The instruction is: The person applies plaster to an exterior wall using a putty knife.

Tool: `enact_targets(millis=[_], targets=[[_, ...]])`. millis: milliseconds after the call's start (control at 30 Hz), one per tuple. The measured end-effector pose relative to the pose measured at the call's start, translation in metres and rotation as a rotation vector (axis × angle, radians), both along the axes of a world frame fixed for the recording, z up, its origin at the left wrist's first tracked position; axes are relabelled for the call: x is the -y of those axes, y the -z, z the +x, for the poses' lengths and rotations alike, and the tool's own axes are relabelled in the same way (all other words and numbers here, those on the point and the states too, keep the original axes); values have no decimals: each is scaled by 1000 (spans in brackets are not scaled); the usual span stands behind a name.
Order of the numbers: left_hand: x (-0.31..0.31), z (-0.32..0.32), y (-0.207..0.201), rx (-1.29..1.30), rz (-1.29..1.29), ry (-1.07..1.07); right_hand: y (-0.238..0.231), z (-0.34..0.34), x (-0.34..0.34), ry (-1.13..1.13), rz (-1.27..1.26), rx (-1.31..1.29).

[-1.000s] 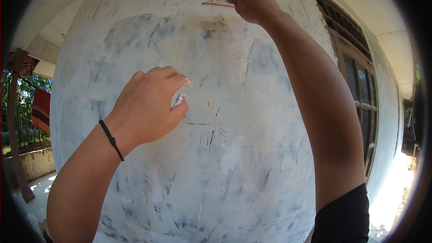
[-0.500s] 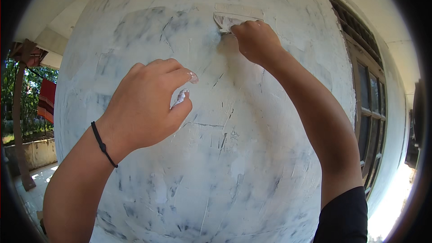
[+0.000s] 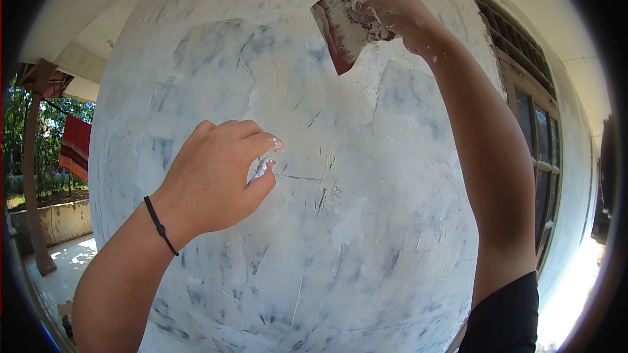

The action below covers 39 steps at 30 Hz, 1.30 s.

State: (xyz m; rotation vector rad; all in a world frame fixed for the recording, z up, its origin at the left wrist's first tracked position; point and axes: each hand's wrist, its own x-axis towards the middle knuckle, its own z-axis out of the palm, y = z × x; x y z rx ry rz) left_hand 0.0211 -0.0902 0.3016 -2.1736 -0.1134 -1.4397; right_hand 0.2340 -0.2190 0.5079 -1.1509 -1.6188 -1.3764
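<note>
My right hand (image 3: 405, 18), raised high on the wall, is closed on a putty knife (image 3: 345, 31). Its wide, putty-smeared blade points left and down, with a dark reddish edge showing. White putty also clings to the fingers and wrist of that hand. Lower and to the left, my left hand (image 3: 219, 176) hovers in front of the wall, fingers bent. White putty coats its thumb and forefinger tips, which are apart with a gap between them; its other fingers are partly hidden. Behind both hands, the wall (image 3: 366, 222) has patchy white and grey putty with streaks and ridges.
A wooden-framed window (image 3: 541, 137) with glass panes borders the wall on the right. At the far left are a brown post (image 3: 31, 176), a red striped cloth (image 3: 75, 147) and a low wall (image 3: 65, 221). A ceiling (image 3: 78, 10) spans the top.
My right hand has moved up and turned over, so the putty knife's smeared face now shows and its blade points down-left. The left hand appears slightly lower in view.
</note>
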Motion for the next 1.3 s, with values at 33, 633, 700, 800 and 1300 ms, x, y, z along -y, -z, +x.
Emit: enact_targets(millis=[33, 633, 700, 800, 1300], targets=[[2, -2, 1, 4, 4, -3, -10, 12, -5, -104, 65, 261], [10, 40, 4, -25, -62, 4, -51, 94, -31, 318, 32, -394], [15, 47, 2, -13, -45, 35, -55, 134, 6, 465, 41, 0], [15, 50, 3, -21, -37, 82, -42, 117, 26, -246, 4, -672], [-48, -5, 5, -63, 72, 183, 58, 16, -81, 748, 292, 331]])
